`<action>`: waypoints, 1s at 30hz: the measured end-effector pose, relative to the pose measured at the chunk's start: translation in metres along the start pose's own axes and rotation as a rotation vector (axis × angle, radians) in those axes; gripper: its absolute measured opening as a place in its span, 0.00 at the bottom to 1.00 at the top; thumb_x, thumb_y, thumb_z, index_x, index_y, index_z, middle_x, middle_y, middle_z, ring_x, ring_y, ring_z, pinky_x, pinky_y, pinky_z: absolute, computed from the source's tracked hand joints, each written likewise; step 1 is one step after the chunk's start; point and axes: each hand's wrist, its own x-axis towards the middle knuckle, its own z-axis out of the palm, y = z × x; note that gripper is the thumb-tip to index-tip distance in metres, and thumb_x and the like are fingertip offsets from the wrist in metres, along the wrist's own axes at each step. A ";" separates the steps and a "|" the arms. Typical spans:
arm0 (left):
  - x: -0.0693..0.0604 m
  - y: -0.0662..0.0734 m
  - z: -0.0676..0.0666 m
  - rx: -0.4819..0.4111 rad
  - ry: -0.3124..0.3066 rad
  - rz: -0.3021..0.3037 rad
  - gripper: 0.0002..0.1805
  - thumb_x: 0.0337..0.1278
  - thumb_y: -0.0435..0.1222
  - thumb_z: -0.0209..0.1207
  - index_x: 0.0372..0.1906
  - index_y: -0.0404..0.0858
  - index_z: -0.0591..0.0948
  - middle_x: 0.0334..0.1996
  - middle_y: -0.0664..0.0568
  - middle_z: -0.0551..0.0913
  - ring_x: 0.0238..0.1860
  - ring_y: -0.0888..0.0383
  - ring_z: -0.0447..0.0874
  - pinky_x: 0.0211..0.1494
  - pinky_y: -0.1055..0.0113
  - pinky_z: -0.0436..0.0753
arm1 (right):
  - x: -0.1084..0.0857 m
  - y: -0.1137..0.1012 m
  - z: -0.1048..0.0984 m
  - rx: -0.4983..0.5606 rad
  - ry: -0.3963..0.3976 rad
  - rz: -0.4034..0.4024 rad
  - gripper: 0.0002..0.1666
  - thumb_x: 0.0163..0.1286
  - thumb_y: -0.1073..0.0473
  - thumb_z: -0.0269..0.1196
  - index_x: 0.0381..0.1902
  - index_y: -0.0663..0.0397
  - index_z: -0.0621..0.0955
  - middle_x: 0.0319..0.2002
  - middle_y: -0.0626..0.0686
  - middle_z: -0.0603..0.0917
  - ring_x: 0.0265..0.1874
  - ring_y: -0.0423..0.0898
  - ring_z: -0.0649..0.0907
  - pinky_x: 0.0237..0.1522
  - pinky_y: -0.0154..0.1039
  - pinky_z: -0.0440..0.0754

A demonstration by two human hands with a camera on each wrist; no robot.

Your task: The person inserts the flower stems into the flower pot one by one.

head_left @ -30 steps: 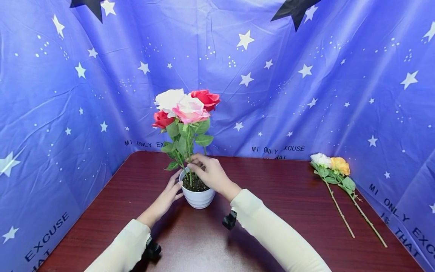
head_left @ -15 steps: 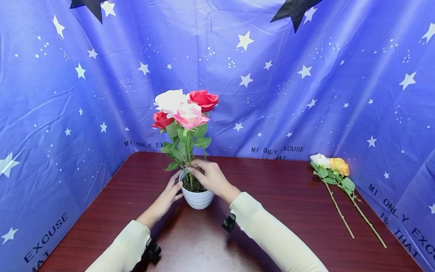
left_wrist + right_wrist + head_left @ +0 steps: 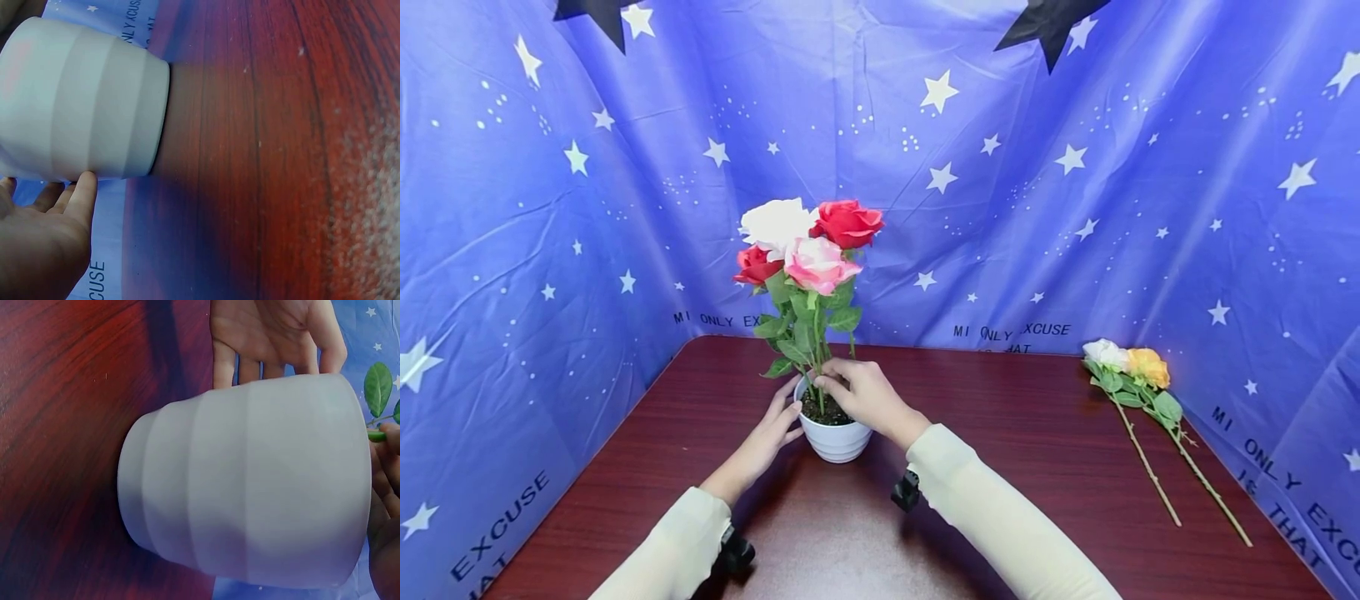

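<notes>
A white ribbed pot (image 3: 837, 442) filled with dark soil (image 3: 835, 412) stands upright on the table. Upright in it are a pink-and-white rose (image 3: 820, 265), a white rose (image 3: 777, 225) and two red roses, one at the right (image 3: 848, 222) and one at the left (image 3: 756, 265). My right hand (image 3: 871, 398) pinches the pink-and-white rose's stem just above the soil; part of its fingers hides behind the stems. Against the pot's left side rests my left hand (image 3: 765, 433), its fingers fairly straight, as the right wrist view shows with the left hand's fingers (image 3: 250, 362) along the wall.
At the table's right side lie a white rose (image 3: 1107, 354) and a yellow-orange rose (image 3: 1148, 367), stems toward the front. Blue star-patterned cloth (image 3: 880, 117) encloses the dark red wooden table (image 3: 1000, 417) at the back and both sides.
The pink-and-white rose has sunk lower, with my right hand moving slightly down on its stem. The right red rose has shifted a little left. My left hand stays on the pot.
</notes>
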 end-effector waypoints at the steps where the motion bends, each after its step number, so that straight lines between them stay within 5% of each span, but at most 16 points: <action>1: 0.000 0.000 0.000 -0.002 0.000 0.001 0.31 0.82 0.41 0.37 0.80 0.40 0.43 0.78 0.37 0.42 0.75 0.37 0.45 0.72 0.37 0.58 | 0.000 0.000 -0.001 0.000 -0.007 -0.001 0.08 0.72 0.58 0.64 0.43 0.56 0.86 0.32 0.46 0.86 0.30 0.37 0.80 0.37 0.32 0.80; 12: 0.000 0.000 0.000 -0.001 -0.005 0.004 0.32 0.82 0.41 0.37 0.80 0.41 0.43 0.78 0.38 0.41 0.75 0.37 0.45 0.72 0.37 0.59 | 0.003 0.000 -0.004 0.026 -0.084 0.027 0.06 0.71 0.57 0.65 0.36 0.53 0.85 0.28 0.43 0.83 0.26 0.35 0.76 0.31 0.29 0.76; 30: -0.001 0.000 -0.001 0.013 -0.004 -0.016 0.32 0.82 0.42 0.38 0.81 0.42 0.43 0.76 0.33 0.45 0.75 0.36 0.44 0.72 0.37 0.59 | 0.006 -0.004 0.002 0.048 -0.122 0.010 0.07 0.69 0.57 0.68 0.34 0.54 0.83 0.31 0.46 0.87 0.30 0.36 0.82 0.34 0.29 0.79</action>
